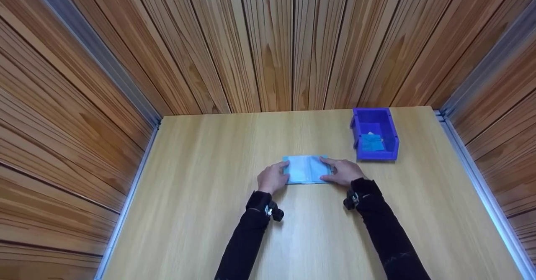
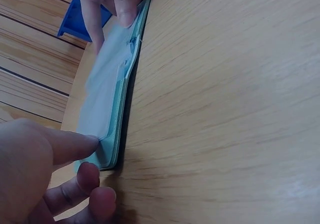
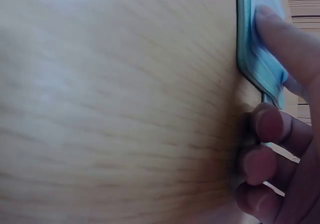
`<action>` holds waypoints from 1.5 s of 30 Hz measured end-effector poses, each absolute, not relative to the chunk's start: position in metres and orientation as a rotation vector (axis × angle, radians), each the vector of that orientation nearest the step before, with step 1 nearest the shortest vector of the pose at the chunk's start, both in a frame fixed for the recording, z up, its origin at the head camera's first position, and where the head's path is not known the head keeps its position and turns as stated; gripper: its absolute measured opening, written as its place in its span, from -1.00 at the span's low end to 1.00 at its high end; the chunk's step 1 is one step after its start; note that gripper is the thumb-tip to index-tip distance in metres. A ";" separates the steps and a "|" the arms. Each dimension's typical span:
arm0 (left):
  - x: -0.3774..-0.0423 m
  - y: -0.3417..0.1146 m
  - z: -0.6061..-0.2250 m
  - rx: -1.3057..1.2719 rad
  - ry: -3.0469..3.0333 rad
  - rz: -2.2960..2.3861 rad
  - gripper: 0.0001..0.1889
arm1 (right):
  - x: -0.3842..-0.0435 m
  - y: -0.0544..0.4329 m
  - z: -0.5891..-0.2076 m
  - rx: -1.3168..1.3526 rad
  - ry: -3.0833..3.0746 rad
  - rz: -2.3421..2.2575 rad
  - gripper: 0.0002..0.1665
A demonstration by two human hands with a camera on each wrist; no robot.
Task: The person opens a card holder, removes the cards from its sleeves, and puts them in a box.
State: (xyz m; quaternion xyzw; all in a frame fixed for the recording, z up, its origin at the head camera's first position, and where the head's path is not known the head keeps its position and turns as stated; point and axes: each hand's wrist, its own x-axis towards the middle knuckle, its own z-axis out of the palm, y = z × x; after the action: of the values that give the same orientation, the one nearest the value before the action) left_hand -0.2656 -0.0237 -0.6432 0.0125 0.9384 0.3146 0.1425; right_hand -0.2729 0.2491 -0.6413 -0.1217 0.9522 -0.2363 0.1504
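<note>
A light-blue booklet-like cover with clear plastic sleeves lies opened out, with a fold down its middle. At its left end is my left hand, thumb on top at the near corner. In the left wrist view, the other fingertips curl beside that corner. My right hand holds the opposite end, its thumb on the sleeve and its index finger toward the far edge. Curled fingers of that hand show beside the edge in the right wrist view. The cover's dark underside is mostly hidden.
A purple-blue plastic bin stands at the back right of the wooden table, with light-blue pieces inside. Wood-panelled walls enclose the back and sides, and metal rails run along the table's sides.
</note>
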 end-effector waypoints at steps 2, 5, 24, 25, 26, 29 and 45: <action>-0.265 -0.024 -0.643 0.026 2.702 0.907 -0.48 | -0.272 0.247 -0.642 -0.363 2.747 -0.722 -0.16; -0.263 -0.025 -0.645 0.047 2.730 0.898 -0.48 | -0.271 0.243 -0.644 -0.385 2.778 -0.819 -0.33; -0.266 -0.032 -0.639 0.081 2.892 1.054 -0.44 | -0.271 0.208 -0.630 -0.202 2.328 -1.572 -0.25; -0.266 -0.032 -0.639 0.091 2.899 1.065 -0.45 | -0.271 0.205 -0.630 -0.212 2.314 -1.569 -0.26; -0.266 -0.031 -0.639 0.103 2.902 1.065 -0.45 | -0.271 0.203 -0.631 -0.230 2.316 -1.551 -0.27; -0.264 -0.029 -0.639 0.184 2.931 1.005 -0.46 | -0.269 0.197 -0.633 -0.266 2.362 -1.457 -0.31; -0.255 -0.011 -0.648 0.314 2.954 0.631 -0.53 | -0.270 0.212 -0.630 -0.414 2.569 -1.192 -0.33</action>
State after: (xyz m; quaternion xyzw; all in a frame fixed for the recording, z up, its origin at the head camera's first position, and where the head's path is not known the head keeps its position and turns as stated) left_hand -0.2550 -0.0106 -0.6476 0.1034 0.9714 0.2073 0.0521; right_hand -0.2704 0.2121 -0.6296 -0.1432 0.8888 -0.4125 0.1395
